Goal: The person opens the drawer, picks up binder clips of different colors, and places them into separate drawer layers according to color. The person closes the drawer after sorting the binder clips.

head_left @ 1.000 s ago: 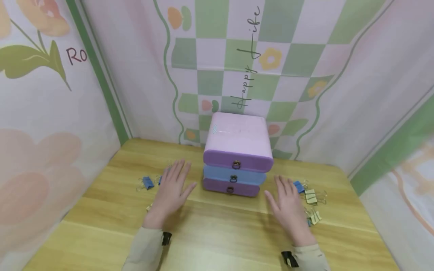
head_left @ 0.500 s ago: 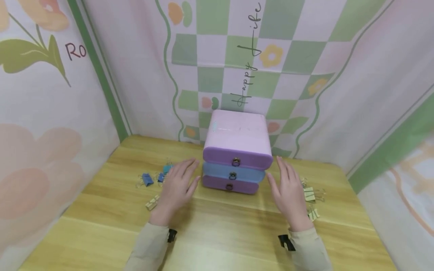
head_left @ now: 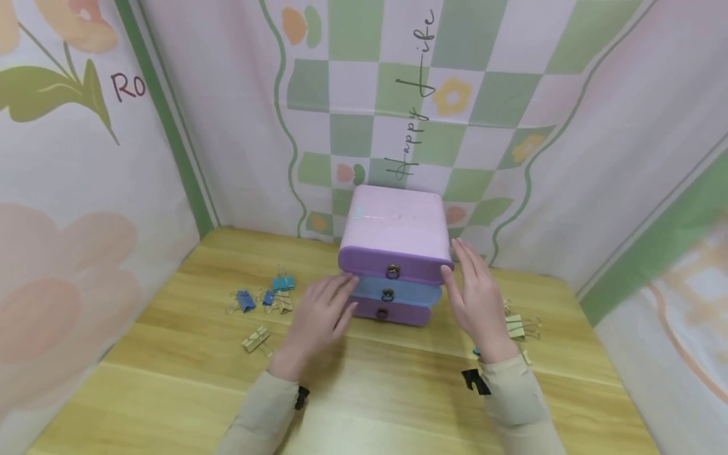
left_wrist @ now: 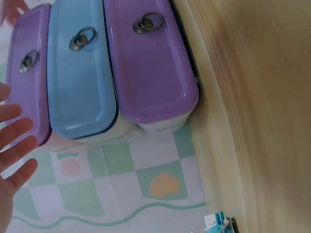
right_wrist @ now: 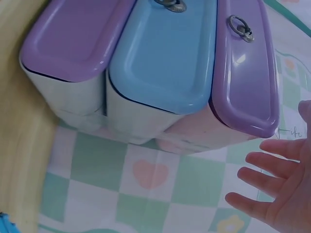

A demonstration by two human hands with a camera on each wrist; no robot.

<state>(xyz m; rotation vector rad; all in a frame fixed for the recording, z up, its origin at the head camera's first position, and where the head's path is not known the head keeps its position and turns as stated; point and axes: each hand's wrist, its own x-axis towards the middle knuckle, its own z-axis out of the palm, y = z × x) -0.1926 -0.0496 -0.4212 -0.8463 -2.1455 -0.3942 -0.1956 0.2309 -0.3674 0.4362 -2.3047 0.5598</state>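
Note:
A three-tier drawer box stands at the back of the table, with a pink top and purple, blue and purple drawer fronts that carry ring pulls. All its drawers are closed. My left hand is at the box's left front, fingers relaxed and overlapping the blue drawer's edge in the head view. At the right side, my right hand is raised with fingers spread, its thumb close to the top purple drawer front. Both hands hold nothing. In the left wrist view the fingers stay apart from the drawer fronts.
Left of the box lie several binder clips: a teal clip, a blue clip and a cream clip. More clips, including a pale yellow clip, lie beside my right wrist. A patterned curtain hangs behind the table.
Both hands have moved inward to the drawer box, the right one also upward along its side. The left-hand clips, partly covered before, now show. The box and clips stay put.

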